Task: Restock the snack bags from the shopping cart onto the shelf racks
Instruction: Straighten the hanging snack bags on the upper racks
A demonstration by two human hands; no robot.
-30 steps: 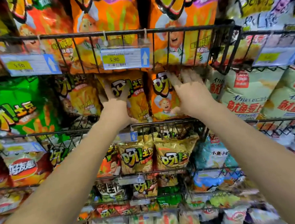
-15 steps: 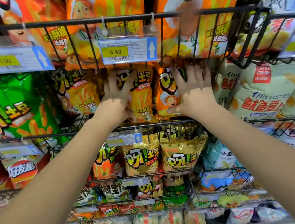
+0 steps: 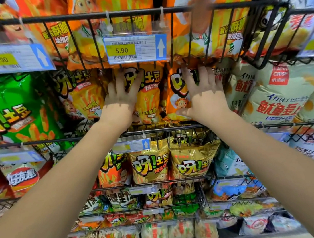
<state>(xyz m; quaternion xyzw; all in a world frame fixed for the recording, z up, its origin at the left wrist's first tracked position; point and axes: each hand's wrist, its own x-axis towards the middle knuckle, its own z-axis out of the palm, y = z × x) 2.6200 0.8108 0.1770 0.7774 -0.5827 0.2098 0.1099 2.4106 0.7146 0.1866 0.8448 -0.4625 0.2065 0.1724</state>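
1. Hands: left hand (image 3: 121,101) and right hand (image 3: 203,94) both lie flat with fingers spread. They press and do not pinch.
2. Under the left palm is a yellow snack bag (image 3: 149,102). Under the right palm is an orange snack bag (image 3: 176,92), touching the first. Both stand in the wire rack (image 3: 172,129), whose front rail runs just below the wrists.
3. Change over the last second: the hands have kept to the same two bags, but the fingers have slid higher and flattened, with the tips now close under the upper rack (image 3: 180,8). My reading is that the bags are already placed and are being pushed back and squared up, so this placement looks nearly finished.
4. Above the left fingertips hangs a price tag (image 3: 135,48) reading 5.90.
5. Hidden: the bag tops are behind that tag and the wires of the upper rack. I cannot tell if more bags stand behind them. The shopping cart is out of view, so the remaining stock is unknown. The frame edges are blurred.
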